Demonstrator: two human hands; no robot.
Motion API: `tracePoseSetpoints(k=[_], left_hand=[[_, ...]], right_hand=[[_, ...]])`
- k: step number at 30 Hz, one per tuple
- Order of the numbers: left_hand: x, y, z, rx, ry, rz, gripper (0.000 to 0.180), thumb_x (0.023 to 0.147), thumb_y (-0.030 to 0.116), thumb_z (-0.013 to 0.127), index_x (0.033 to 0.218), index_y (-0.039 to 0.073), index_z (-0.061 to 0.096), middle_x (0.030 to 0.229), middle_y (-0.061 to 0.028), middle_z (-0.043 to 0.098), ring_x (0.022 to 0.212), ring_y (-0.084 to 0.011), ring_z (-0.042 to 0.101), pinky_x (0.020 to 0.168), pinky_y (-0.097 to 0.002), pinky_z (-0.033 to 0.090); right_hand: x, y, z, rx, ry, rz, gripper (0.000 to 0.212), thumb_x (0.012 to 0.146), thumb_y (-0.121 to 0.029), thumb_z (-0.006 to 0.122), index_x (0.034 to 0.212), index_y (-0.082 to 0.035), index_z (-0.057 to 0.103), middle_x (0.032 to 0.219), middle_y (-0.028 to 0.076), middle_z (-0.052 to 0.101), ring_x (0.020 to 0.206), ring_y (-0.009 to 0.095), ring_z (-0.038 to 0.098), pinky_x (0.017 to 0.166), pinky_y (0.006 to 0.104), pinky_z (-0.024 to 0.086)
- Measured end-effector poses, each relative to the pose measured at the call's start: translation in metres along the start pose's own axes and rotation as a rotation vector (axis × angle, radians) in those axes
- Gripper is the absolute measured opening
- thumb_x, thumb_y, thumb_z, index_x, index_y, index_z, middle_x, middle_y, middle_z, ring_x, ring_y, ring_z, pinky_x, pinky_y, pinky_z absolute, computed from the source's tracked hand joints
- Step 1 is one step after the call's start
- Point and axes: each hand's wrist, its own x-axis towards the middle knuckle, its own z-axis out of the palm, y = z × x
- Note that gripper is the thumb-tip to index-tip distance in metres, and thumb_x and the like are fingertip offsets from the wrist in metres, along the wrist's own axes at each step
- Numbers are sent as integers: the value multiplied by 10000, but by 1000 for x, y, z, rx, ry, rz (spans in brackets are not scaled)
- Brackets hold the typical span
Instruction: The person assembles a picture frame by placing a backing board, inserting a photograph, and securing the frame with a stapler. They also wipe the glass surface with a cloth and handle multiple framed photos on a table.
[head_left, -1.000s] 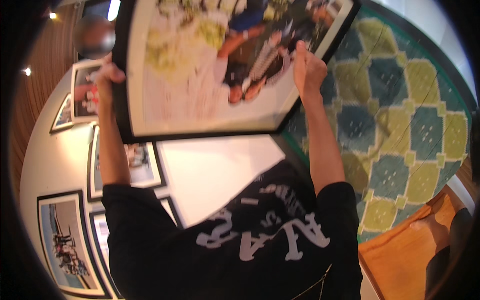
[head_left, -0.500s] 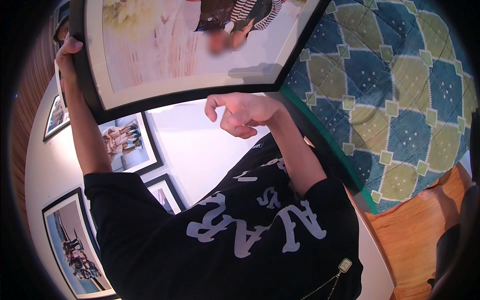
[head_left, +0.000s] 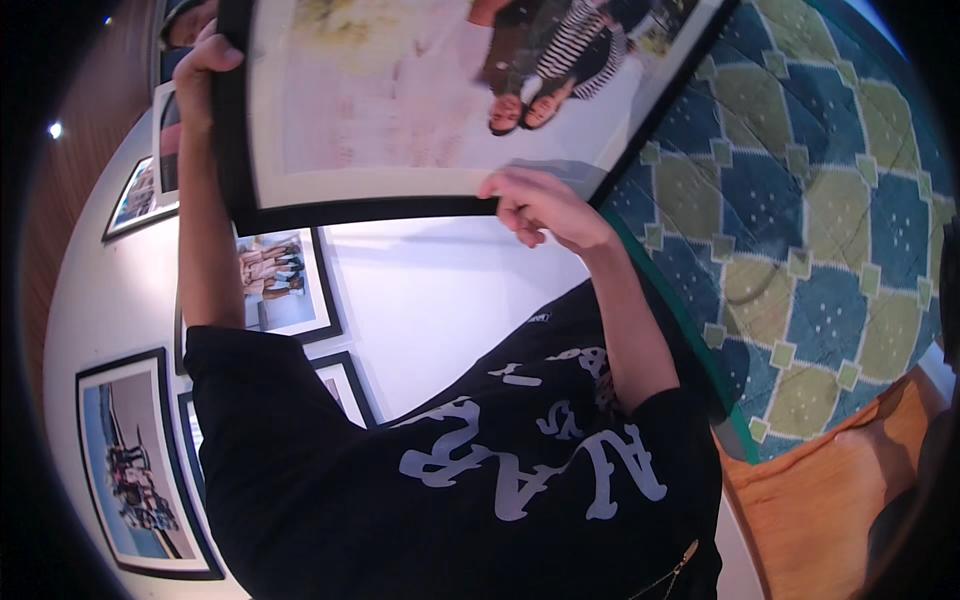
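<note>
A large black picture frame [head_left: 370, 210] is held up tilted at the top of the view, its glass over a pale-bordered photo of two people seen upside down. My left hand [head_left: 206, 62] is closed on its left side, thumb over the black rim. My right hand [head_left: 545, 207] is at the frame's lower edge, fingers loosely curled and apart, the index fingertip overlapping the rim. I cannot tell whether it touches. No object shows in that hand, and its shadow falls on the glass.
Several smaller framed photos hang on the white wall [head_left: 420, 290] at left, among them a group picture [head_left: 130, 470] and one behind the big frame [head_left: 285, 280]. At right lies a blue-green quilted mattress [head_left: 800, 230] above a wooden floor [head_left: 810, 510]. Part of another person [head_left: 185, 25] shows top left.
The frame has shifted right in view and shows more of the photo. My right hand has moved up and right, from below the frame to its lower edge. My left hand keeps its grip.
</note>
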Motion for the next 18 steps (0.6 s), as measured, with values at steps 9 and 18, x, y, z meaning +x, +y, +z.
tracePoseSetpoints(k=[9, 18], left_hand=[[-68, 42, 80, -244, -249, 69, 762, 598, 124, 488, 1346, -20, 476, 1145, -146, 615, 960, -222, 622, 872, -279, 490], [-145, 129, 172, 1, -539, 400, 663, 662, 53, 614, 1306, 14, 462, 1113, -178, 556, 1054, -297, 541, 939, -341, 432]], right_hand=[[-39, -88, 90, -867, 611, -958, 516, 817, -256, 735, 1245, -32, 552, 1250, 177, 505, 1134, 264, 527, 892, 334, 450], [-86, 16, 124, -1439, 439, -867, 905, 901, -535, 523, 1493, 25, 130, 1543, 281, 98, 1433, 444, 92, 1153, 498, 155]])
